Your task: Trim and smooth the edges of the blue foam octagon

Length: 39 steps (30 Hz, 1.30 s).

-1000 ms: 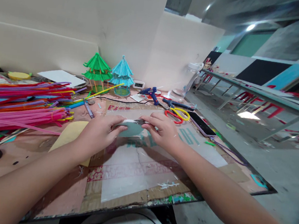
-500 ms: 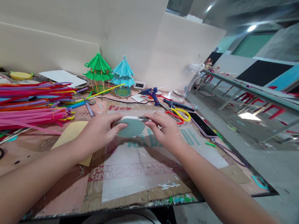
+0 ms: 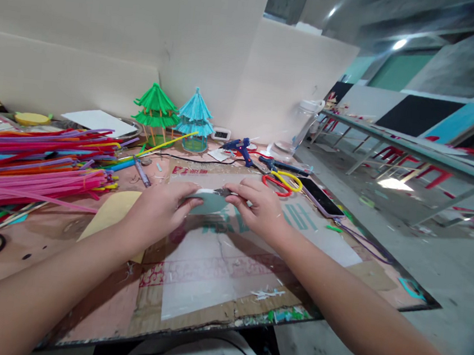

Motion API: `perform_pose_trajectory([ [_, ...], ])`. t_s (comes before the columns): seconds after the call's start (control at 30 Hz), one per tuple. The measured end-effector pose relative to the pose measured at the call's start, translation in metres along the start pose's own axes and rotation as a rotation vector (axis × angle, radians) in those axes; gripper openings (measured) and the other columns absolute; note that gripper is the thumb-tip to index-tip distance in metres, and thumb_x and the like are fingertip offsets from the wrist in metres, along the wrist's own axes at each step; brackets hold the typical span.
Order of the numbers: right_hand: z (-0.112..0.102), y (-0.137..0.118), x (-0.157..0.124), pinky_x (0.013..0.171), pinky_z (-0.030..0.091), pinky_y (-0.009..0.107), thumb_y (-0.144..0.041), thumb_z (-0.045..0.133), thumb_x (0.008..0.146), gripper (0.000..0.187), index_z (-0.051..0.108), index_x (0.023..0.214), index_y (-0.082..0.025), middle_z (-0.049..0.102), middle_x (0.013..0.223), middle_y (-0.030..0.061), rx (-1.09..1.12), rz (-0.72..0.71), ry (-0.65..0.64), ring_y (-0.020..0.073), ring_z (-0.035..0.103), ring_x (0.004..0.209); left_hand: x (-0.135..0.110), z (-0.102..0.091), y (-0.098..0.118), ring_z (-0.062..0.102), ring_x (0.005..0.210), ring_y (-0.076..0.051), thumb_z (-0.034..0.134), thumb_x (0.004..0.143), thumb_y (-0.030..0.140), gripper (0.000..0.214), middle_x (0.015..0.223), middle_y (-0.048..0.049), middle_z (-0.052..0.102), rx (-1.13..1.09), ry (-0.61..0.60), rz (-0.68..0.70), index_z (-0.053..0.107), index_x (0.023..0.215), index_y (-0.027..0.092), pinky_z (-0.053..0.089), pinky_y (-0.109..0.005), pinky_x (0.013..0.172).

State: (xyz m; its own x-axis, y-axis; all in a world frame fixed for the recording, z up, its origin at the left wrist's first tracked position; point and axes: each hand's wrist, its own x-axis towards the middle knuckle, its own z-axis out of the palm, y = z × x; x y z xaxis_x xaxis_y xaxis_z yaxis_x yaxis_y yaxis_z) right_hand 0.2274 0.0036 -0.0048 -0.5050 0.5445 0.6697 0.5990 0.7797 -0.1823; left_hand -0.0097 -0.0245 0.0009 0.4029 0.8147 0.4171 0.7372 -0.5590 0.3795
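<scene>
My left hand (image 3: 161, 206) pinches the left edge of a thin, pale green disc (image 3: 209, 204) with a white rim, its thumb lying on the near face. The disc is held tilted above the table. My right hand (image 3: 259, 207) is closed with its fingertips around a small dark metal blade (image 3: 221, 191), which touches the disc's upper right edge. Most of the blade's back end is hidden by the fingers. Below both hands lies a translucent plastic sheet (image 3: 191, 286) with green and red print, on cardboard (image 3: 147, 309).
Bundles of coloured pipe cleaners (image 3: 39, 162) lie left. Behind stand a green pagoda model (image 3: 156, 107) and a blue one (image 3: 195, 119). A glue gun (image 3: 242, 148), scissors (image 3: 285, 181), a phone (image 3: 319, 197) and a clear jug (image 3: 299, 127) are at the right. Yellow card (image 3: 108, 215) lies by my left forearm.
The disc has tipped, so its face looks narrower. My right hand and the blade have shifted slightly left along its upper edge. My left hand has barely moved.
</scene>
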Motion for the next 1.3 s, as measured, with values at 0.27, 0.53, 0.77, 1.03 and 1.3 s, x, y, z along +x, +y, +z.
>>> perform_pose_trajectory([
  [0.27, 0.004, 0.003, 0.006, 0.062, 0.045, 0.027, -0.048, 0.052, 0.092, 0.037, 0.069, 0.106, -0.017, 0.067, 0.081, 0.0039, 0.429, 0.461, 0.051, 0.0153, 0.058, 0.07, 0.009, 0.002, -0.007, 0.066, 0.087, -0.023, 0.056, 0.088, 0.044, 0.037, 0.102, -0.007, 0.074, -0.538, -0.048, -0.195, 0.068, 0.108, 0.015, 0.05, -0.031, 0.072],
  [0.53, 0.012, 0.004, 0.007, 0.05, 0.032, 0.023, -0.054, 0.062, 0.081, 0.039, 0.066, 0.089, -0.017, 0.054, 0.068, -0.0029, 0.74, 0.654, -0.045, 0.0092, 0.042, 0.056, 0.014, 0.007, -0.013, 0.068, 0.086, -0.023, 0.071, 0.075, 0.049, 0.055, 0.106, -0.0107, 0.072, -0.771, -0.024, -0.312, 0.064, 0.115, 0.012, 0.054, -0.033, 0.072],
  [0.77, 0.015, 0.001, 0.006, 0.047, 0.019, 0.023, -0.05, 0.07, 0.075, 0.034, 0.06, 0.075, -0.018, 0.04, 0.059, -0.0073, 0.875, 0.76, -0.068, 0.006, 0.029, 0.049, 0.015, 0.005, -0.017, 0.066, 0.074, -0.02, 0.066, 0.073, 0.067, 0.06, 0.087, -0.0066, 0.071, -0.803, -0.02, -0.385, 0.068, 0.1, 0.013, 0.054, -0.029, 0.062],
  [1.03, 0.013, -0.002, 0.005, 0.05, 0.02, 0.024, -0.052, 0.068, 0.074, 0.035, 0.059, 0.077, -0.018, 0.041, 0.06, -0.0066, 0.848, 0.788, -0.06, 0.0073, 0.03, 0.052, 0.017, 0.003, -0.022, 0.068, 0.074, -0.021, 0.058, 0.073, 0.076, 0.063, 0.081, -0.0051, 0.073, -0.916, 0.001, -0.49, 0.073, 0.09, 0.017, 0.057, -0.031, 0.067],
  [1.3, 0.015, 0.001, 0.005, 0.05, 0.02, 0.024, -0.053, 0.069, 0.075, 0.036, 0.059, 0.078, -0.019, 0.038, 0.058, -0.0075, 0.898, 0.776, -0.061, 0.0072, 0.029, 0.051, 0.016, 0.005, -0.027, 0.067, 0.067, -0.019, 0.077, 0.066, 0.056, 0.05, 0.077, -0.0052, 0.071, -0.821, -0.037, -0.443, 0.069, 0.095, 0.016, 0.052, -0.026, 0.055],
])
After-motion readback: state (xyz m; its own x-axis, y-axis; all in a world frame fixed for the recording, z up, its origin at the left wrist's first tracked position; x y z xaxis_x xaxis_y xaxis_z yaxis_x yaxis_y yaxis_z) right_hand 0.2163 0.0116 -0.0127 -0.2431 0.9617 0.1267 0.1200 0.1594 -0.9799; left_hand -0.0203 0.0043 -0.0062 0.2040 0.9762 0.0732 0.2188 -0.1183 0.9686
